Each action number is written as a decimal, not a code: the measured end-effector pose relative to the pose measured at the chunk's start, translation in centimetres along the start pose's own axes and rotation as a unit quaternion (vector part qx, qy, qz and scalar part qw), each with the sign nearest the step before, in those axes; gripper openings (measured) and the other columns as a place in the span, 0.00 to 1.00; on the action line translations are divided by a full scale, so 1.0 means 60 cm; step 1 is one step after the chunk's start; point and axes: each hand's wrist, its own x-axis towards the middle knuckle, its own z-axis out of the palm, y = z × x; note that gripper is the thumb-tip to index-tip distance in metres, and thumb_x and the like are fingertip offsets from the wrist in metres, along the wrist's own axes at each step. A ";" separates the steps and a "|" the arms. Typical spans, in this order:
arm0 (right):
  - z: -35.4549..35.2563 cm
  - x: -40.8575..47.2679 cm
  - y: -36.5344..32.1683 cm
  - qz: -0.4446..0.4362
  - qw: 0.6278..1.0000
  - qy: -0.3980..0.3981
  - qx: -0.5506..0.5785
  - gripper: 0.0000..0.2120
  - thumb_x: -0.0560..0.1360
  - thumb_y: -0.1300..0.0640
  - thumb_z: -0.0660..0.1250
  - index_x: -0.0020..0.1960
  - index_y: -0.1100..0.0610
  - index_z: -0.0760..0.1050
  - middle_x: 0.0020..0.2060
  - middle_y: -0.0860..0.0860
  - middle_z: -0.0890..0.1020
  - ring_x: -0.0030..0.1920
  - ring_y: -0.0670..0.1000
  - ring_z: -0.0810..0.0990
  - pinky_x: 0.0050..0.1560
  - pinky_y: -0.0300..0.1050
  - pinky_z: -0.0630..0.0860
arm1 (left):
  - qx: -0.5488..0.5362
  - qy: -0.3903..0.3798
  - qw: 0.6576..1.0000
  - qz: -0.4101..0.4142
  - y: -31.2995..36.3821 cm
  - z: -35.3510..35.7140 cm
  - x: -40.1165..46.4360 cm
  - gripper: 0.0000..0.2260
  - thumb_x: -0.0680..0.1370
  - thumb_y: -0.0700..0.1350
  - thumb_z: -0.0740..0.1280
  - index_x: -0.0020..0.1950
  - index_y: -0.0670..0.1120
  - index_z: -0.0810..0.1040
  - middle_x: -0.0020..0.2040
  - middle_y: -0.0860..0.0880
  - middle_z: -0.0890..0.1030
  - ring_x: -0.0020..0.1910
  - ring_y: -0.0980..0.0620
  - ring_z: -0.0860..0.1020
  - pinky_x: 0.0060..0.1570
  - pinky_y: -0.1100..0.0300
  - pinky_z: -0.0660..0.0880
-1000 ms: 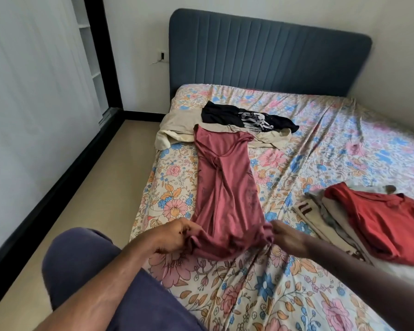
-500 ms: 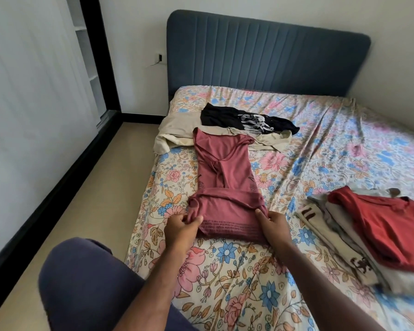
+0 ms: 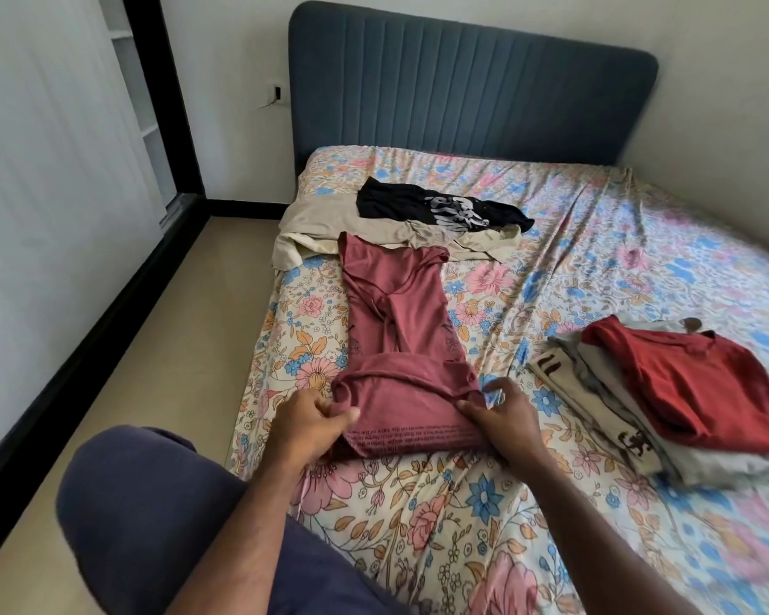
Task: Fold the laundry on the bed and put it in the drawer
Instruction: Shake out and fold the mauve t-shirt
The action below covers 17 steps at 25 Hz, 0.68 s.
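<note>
A dusty-red shirt [image 3: 396, 330] lies lengthwise on the floral bed [image 3: 596, 259], its near end folded up over itself. My left hand [image 3: 311, 423] pinches the folded end's left corner. My right hand [image 3: 502, 415] pinches its right corner, thumb on top of the cloth. Farther up the bed, a black printed shirt [image 3: 440, 206] lies on a beige garment [image 3: 329, 224]. At my right sits a stack of folded clothes [image 3: 640, 401] with a bright red shirt [image 3: 693, 383] on top. No drawer is in view.
A blue padded headboard [image 3: 462, 91] stands against the far wall. Tan floor [image 3: 152, 348] runs along the bed's left side, beside a black-framed white wardrobe [image 3: 41, 215]. My knee in dark blue shorts [image 3: 152, 503] is at the bed's near left edge.
The shirt's near end, bunched up in both hands a second ago, now lies folded over the middle. Both hands moved forward with it and still hold the fold's corners.
</note>
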 end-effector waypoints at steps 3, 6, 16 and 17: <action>-0.017 0.018 -0.007 -0.140 0.979 0.046 -0.144 0.16 0.74 0.53 0.77 0.58 0.43 0.76 0.48 0.49 0.81 0.46 0.49 0.83 0.43 0.43 0.79 | -0.010 0.089 0.992 0.089 0.004 -0.008 0.025 0.11 0.77 0.48 0.74 0.57 0.49 0.79 0.44 0.54 0.81 0.40 0.54 0.80 0.39 0.58 0.78; -0.040 0.062 -0.017 -0.194 0.955 0.025 -0.224 0.07 0.74 0.52 0.77 0.48 0.43 0.82 0.53 0.46 0.77 0.51 0.47 0.78 0.51 0.44 0.73 | -0.004 0.058 0.990 0.131 0.007 0.006 0.057 0.13 0.76 0.47 0.75 0.60 0.54 0.82 0.48 0.58 0.80 0.47 0.56 0.80 0.52 0.51 0.80; -0.004 0.148 -0.012 -0.109 0.955 0.023 -0.276 0.13 0.85 0.43 0.57 0.51 0.49 0.75 0.43 0.49 0.82 0.43 0.53 0.81 0.45 0.53 0.80 | 0.067 0.147 0.985 0.054 0.014 0.053 0.132 0.20 0.83 0.54 0.62 0.32 0.50 0.68 0.40 0.52 0.75 0.42 0.48 0.74 0.56 0.45 0.63; 0.004 0.147 -0.012 -0.099 0.947 0.050 -0.300 0.14 0.84 0.40 0.56 0.52 0.47 0.74 0.43 0.48 0.81 0.43 0.53 0.81 0.44 0.52 0.80 | 0.084 0.166 0.980 0.065 0.017 0.055 0.130 0.18 0.83 0.54 0.63 0.34 0.51 0.69 0.43 0.52 0.75 0.43 0.50 0.74 0.56 0.46 0.63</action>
